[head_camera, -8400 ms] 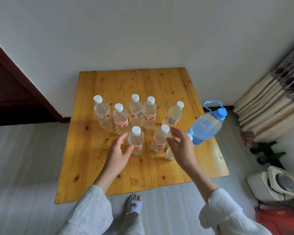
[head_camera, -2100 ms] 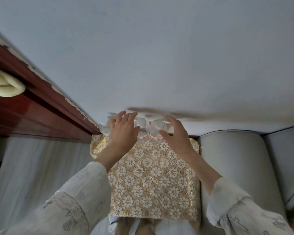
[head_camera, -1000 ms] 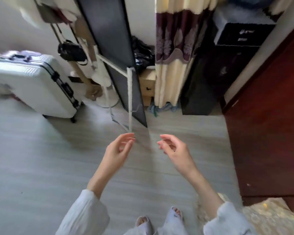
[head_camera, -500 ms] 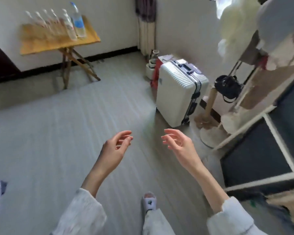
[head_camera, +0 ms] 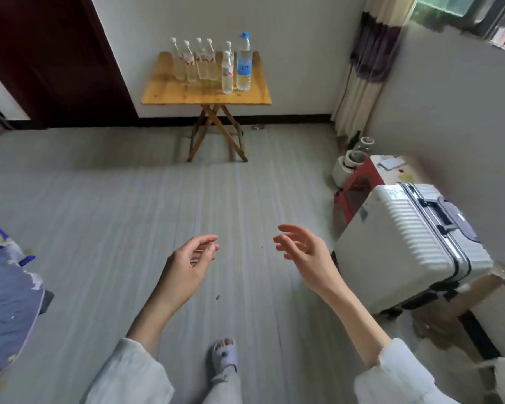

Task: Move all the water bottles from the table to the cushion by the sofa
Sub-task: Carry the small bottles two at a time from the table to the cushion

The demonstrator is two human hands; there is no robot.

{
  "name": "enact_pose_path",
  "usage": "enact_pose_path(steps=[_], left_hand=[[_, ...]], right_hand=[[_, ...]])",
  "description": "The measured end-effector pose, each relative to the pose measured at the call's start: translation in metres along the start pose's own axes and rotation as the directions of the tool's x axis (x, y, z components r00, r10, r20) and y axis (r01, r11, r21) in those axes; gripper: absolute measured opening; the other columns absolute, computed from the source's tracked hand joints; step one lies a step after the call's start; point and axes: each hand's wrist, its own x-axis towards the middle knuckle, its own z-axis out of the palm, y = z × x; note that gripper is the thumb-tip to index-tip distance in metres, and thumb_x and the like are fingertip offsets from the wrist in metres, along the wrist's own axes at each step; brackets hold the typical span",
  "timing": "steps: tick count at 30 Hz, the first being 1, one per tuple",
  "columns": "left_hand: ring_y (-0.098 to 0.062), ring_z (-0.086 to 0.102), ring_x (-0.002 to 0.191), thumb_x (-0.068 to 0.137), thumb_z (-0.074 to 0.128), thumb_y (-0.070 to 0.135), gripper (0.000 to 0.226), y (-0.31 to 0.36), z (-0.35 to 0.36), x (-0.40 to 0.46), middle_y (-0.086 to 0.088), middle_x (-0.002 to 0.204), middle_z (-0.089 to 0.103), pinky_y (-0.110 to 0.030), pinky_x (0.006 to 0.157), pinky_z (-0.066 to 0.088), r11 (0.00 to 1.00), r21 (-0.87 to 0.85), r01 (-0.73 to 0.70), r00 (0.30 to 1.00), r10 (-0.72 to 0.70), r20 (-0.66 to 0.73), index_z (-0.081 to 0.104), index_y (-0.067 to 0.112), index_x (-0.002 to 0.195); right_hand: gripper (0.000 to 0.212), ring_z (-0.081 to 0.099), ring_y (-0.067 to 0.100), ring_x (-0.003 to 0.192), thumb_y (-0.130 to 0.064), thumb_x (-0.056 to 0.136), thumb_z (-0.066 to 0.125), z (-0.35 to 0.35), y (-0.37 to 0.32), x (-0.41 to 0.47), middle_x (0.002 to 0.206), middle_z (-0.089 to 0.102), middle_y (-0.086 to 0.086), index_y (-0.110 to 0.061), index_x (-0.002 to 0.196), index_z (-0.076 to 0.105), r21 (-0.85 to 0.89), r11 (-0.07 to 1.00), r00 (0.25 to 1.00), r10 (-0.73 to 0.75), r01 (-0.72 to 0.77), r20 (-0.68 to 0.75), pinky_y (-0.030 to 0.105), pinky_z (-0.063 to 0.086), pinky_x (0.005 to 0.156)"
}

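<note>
The bottles (head_camera: pixel 205 64) stand upright in a cluster on the table (head_camera: pixel 187 93) against the far wall — six small white-capped ones and, at their right, a taller bottle with a blue cap (head_camera: pixel 244 61). Well apart from them, over bare floor (head_camera: pixel 99 199), both hands are empty: the left hand (head_camera: pixel 188 265) loosely curled, the right hand (head_camera: pixel 303 253) open (fingers spread). A suitcase (head_camera: pixel 405 246) lies just right of the right hand.

white suitcase (head_camera: pixel 405 246) right; red stool (head_camera: pixel 359 182) behind
</note>
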Motion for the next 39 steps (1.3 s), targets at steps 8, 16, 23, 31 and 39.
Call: enact_pose_path(steps=[8, 16, 23, 31, 39], left_hand=[[-0.002, 0.063, 0.083, 0.09, 0.05, 0.015, 0.019, -0.009, -0.027, 0.221, 0.009, 0.095, 0.067, -0.027, 0.086, 0.047, 0.999, -0.043, -0.006, 0.999, 0.005, -0.032, 0.057, 0.032, 0.098], [-0.013, 0.063, 0.094, 0.09, 0.05, 0.018, 0.022, 0.009, -0.051, 0.409, 0.009, 0.097, 0.066, -0.027, 0.088, 0.047, 1.0, -0.025, -0.011, 1.0, 0.012, 0.016, 0.055, 0.039, 0.094], [-0.013, 0.063, 0.095, 0.091, 0.049, 0.017, 0.018, 0.002, -0.049, 0.565, 0.007, 0.098, 0.066, -0.019, 0.084, 0.046, 1.0, 0.004, 0.006, 1.0, -0.006, 0.009, 0.057, 0.027, 0.103], [-0.011, 0.062, 0.098, 0.091, 0.049, 0.022, 0.021, 0.025, -0.052, 0.76, 0.011, 0.1, 0.066, -0.028, 0.09, 0.047, 1.0, 0.026, 0.014, 0.999, -0.013, -0.029, 0.055, 0.041, 0.096], [-0.012, 0.062, 0.095, 0.091, 0.049, 0.02, 0.022, 0.002, -0.068, 0.882, 0.009, 0.099, 0.066, -0.032, 0.089, 0.049, 0.995, -0.009, 0.103, 0.992, -0.104, -0.073, 0.056, 0.04, 0.094]], right_hand=[[0.014, 0.066, 0.012, 0.09, -0.027, 0.088, 0.055, 0.027, -0.029, 0.225, 0.098, 0.069, 0.002, -0.028, 0.102, 0.058, -0.019, 0.999, 0.999, -0.027, 0.027, 0.017, 0.041, 0.052, 0.089], [0.018, 0.066, 0.01, 0.09, -0.028, 0.088, 0.055, 0.027, -0.057, 0.411, 0.097, 0.069, -0.002, -0.026, 0.106, 0.058, -0.006, 1.0, 1.0, -0.028, 0.028, -0.013, 0.041, 0.052, 0.09], [0.018, 0.066, 0.007, 0.09, -0.029, 0.088, 0.054, 0.027, -0.056, 0.577, 0.097, 0.069, -0.003, -0.026, 0.106, 0.057, -0.027, 0.998, 0.998, -0.049, 0.05, 0.042, 0.035, 0.053, 0.088], [0.023, 0.065, 0.011, 0.093, -0.03, 0.088, 0.054, 0.014, -0.084, 0.795, 0.097, 0.069, -0.001, -0.021, 0.11, 0.057, -0.043, 0.996, 0.993, -0.075, 0.079, 0.093, 0.035, 0.053, 0.088], [0.023, 0.063, 0.015, 0.1, -0.032, 0.087, 0.055, 0.04, -0.084, 0.939, 0.108, 0.067, 0.003, -0.025, 0.108, 0.057, -0.101, 0.993, 0.983, -0.041, 0.06, 0.18, 0.037, 0.053, 0.088]])
